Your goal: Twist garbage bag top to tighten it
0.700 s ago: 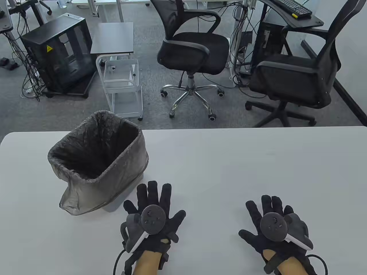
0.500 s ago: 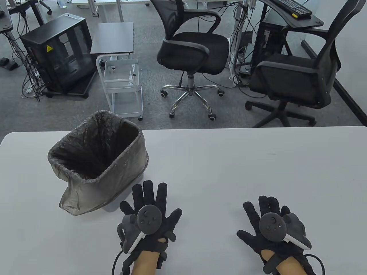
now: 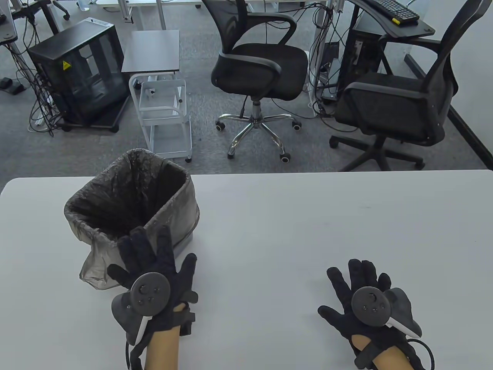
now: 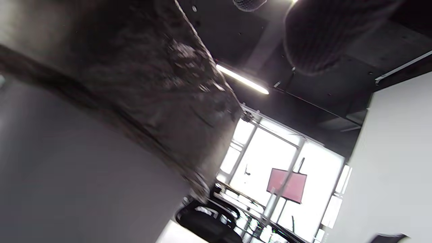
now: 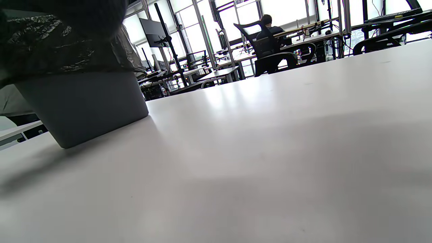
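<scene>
Bag (image 3: 115, 227) just beyond left grip (image 3: 154, 269).

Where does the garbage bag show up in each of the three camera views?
Table view: garbage bag lines the bin at left-centre, its loose flap hanging at the near left corner, beside the left hand.
Left wrist view: blurred dark plastic fills the upper left.
Right wrist view: top left corner, over the bin.
Shared landmark: the grey bin.
</scene>
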A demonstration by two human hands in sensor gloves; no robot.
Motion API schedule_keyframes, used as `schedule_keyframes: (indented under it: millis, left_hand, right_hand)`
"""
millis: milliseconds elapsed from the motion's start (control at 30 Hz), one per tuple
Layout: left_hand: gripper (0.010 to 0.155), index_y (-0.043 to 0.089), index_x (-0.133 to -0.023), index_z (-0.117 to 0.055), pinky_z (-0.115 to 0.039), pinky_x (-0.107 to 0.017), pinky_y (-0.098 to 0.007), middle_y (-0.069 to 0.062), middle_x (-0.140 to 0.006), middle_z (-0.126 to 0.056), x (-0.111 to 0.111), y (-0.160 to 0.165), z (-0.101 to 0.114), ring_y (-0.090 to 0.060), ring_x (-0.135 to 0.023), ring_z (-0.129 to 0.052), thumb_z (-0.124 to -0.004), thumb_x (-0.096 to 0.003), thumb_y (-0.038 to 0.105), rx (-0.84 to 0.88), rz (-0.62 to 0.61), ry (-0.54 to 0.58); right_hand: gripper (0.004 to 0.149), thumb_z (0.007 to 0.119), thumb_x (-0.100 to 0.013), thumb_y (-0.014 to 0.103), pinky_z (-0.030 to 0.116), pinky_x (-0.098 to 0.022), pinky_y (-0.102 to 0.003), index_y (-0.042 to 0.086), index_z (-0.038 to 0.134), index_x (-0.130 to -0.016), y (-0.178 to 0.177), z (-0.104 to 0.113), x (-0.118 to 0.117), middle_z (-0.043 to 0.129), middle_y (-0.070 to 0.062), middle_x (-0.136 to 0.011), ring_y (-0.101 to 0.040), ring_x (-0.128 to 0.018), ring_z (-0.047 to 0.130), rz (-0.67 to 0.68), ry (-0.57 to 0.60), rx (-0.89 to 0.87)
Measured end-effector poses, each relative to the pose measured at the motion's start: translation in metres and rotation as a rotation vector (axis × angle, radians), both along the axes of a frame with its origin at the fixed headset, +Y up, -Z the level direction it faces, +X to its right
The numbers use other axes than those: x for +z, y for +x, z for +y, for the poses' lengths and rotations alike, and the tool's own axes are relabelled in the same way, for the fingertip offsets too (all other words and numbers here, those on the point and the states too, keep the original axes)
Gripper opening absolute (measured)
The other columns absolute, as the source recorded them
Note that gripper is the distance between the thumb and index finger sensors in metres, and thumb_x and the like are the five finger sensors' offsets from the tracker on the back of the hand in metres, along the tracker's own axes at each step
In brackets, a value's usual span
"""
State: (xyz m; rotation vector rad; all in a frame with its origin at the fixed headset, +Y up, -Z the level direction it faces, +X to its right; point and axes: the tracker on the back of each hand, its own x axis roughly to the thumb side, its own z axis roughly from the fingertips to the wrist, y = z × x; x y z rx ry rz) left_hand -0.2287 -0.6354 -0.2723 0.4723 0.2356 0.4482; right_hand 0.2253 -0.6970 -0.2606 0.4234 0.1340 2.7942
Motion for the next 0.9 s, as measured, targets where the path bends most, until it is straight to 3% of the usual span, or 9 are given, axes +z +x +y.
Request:
schedule_keyframes:
  millis: [267, 400, 500, 633, 767, 900]
  left_hand:
    - [0.085, 0.05, -0.11, -0.026, -0.006, -0.061, -0.077, 0.007, -0.112, 0.004, -0.02, -0.045, 0.013, -0.026, -0.104, 0.011, -0.081, -0.0465, 0.06, -0.058, 0.109, -0.082]
    - [0.083, 0.046, -0.111, -0.028, -0.007, -0.061, -0.077, 0.006, -0.113, 0.003, -0.029, -0.061, 0.012, -0.026, -0.104, 0.011, -0.08, -0.0472, 0.058, 0.002, 0.131, -0.118]
    - [0.07, 0.038, -0.109, -0.05, -0.009, -0.063, -0.077, 0.003, -0.115, -0.004, -0.034, -0.067, 0.01, -0.027, -0.105, 0.008, -0.078, -0.0479, 0.056, 0.076, 0.111, -0.122]
    - [0.047, 0.034, -0.091, -0.074, -0.025, -0.068, -0.074, 0.001, -0.117, -0.019, -0.039, -0.073, 0.006, -0.034, -0.108, -0.008, -0.079, -0.0477, 0.05, 0.19, 0.03, -0.058]
    - [0.047, 0.022, -0.087, -0.077, -0.035, -0.072, -0.065, 0.0, -0.117, -0.022, -0.043, -0.075, 0.013, -0.039, -0.104, -0.008, -0.081, -0.0456, 0.045, 0.232, -0.001, -0.109]
    - [0.048, 0.022, -0.088, -0.077, -0.034, -0.072, -0.064, 0.003, -0.117, -0.021, -0.05, -0.077, 0.016, -0.037, -0.104, -0.006, -0.081, -0.0449, 0.044, 0.239, -0.082, -0.175]
  right_hand:
    - [0.088, 0.069, -0.05, 0.068, 0.007, -0.056, -0.077, 0.021, 0.029, -0.113, 0.001, -0.001, 0.001, 0.003, -0.025, -0.106, -0.058, -0.092, 0.001, -0.012, -0.001, -0.022]
    - [0.088, 0.069, -0.05, 0.068, 0.007, -0.056, -0.077, 0.021, 0.03, -0.113, 0.002, 0.0, 0.001, 0.003, -0.025, -0.106, -0.058, -0.092, 0.001, -0.014, -0.01, -0.03]
    - [0.087, 0.069, -0.05, 0.067, 0.006, -0.055, -0.077, 0.019, 0.034, -0.113, 0.003, -0.001, 0.001, 0.002, -0.025, -0.106, -0.057, -0.091, 0.0, -0.015, -0.023, -0.027]
    - [0.086, 0.069, -0.05, 0.067, 0.006, -0.055, -0.077, 0.019, 0.035, -0.113, 0.003, -0.001, 0.001, 0.002, -0.025, -0.106, -0.057, -0.091, 0.0, -0.018, -0.032, -0.026]
    - [0.086, 0.068, -0.05, 0.066, 0.006, -0.055, -0.076, 0.018, 0.037, -0.113, 0.003, -0.002, 0.001, 0.003, -0.025, -0.106, -0.057, -0.092, 0.0, -0.018, -0.039, -0.03]
    - [0.085, 0.068, -0.05, 0.066, 0.006, -0.055, -0.076, 0.017, 0.038, -0.113, 0.001, -0.005, -0.001, 0.003, -0.025, -0.106, -0.057, -0.091, 0.001, -0.014, -0.057, -0.02]
